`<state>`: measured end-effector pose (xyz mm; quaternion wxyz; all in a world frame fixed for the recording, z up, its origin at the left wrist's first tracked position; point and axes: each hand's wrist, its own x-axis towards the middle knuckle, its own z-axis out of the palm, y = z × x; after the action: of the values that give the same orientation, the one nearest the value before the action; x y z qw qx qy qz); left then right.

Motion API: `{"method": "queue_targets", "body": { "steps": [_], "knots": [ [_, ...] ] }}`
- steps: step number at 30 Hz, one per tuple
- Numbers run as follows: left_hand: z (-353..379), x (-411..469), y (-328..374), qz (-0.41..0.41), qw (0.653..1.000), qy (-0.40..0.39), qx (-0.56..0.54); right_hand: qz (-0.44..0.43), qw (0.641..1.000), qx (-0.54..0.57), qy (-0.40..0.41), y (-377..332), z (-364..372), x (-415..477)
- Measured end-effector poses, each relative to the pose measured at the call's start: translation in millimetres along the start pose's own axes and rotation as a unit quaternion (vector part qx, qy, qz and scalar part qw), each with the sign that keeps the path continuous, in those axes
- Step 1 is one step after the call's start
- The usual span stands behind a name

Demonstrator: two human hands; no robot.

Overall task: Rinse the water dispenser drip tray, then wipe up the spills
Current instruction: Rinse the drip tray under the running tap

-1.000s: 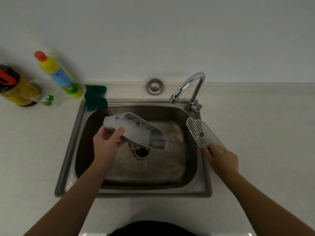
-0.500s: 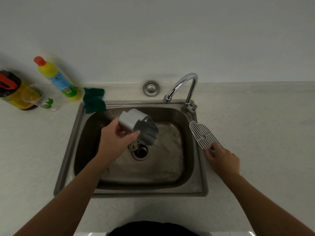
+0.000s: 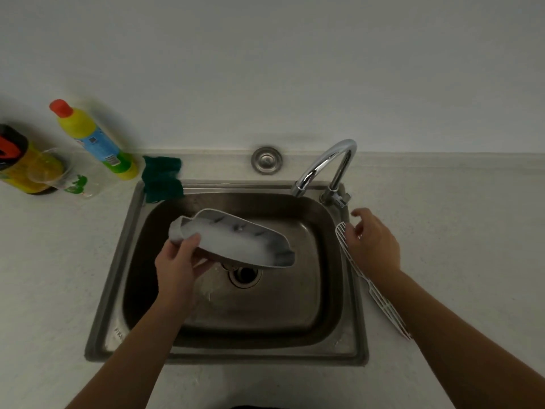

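The pale tabletop (image 3: 460, 261) is carrying a steel sink (image 3: 244, 354) set into its middle, and the work is sitting in its early part. No water is running from the faucet (image 3: 327, 163) at the far right corner of the basin, though wet patches are showing near the drain (image 3: 244, 274), so the rinse is judged not yet properly begun or only just started.

The drip tray (image 3: 236, 239) is being held over the basin, above the drain, tilted with its open side facing up and toward the camera. The left hand (image 3: 177, 261) is grasping it at its left end, thumb over the rim.

The white grille (image 3: 374, 286) is lying along the sink's right rim and onto the tabletop. The right hand (image 3: 373, 242) is hovering above its far end, fingers loose and holding nothing, near the faucet's lever.

Left to do: rinsing both parts and wiping the spills, perhaps with the green cloth (image 3: 162, 178) at the far left corner.
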<state>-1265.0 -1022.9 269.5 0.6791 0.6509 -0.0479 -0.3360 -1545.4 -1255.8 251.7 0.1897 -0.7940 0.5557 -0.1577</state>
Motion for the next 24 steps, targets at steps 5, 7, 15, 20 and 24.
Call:
{"method": "queue_targets", "body": {
  "steps": [5, 7, 15, 20, 24],
  "knots": [
    [-2.7, 9.6, -12.9, -0.141, 0.983, 0.029, -0.113, 0.026, 0.999, -0.019, -0.031, -13.4, 4.1, 64.0],
    [3.1, 13.4, -14.0, -0.170, 0.973, 0.025, -0.154, 0.069, 0.993, -0.067, -0.075, -13.9, 9.2, 80.5],
    [29.0, 29.3, -17.7, -0.227, 0.947, 0.012, -0.226, -0.034, 0.985, -0.153, -0.079, -16.3, 19.0, 84.9],
    [33.6, 33.4, -15.9, -0.230, 0.944, -0.003, -0.236, -0.098, 0.967, -0.202, -0.121, -20.7, 20.0, 73.7],
    [36.8, 30.7, -13.0, -0.221, 0.951, -0.013, -0.214, -0.059, 0.976, -0.163, -0.133, -26.9, 14.9, 71.8]
  ]
}}
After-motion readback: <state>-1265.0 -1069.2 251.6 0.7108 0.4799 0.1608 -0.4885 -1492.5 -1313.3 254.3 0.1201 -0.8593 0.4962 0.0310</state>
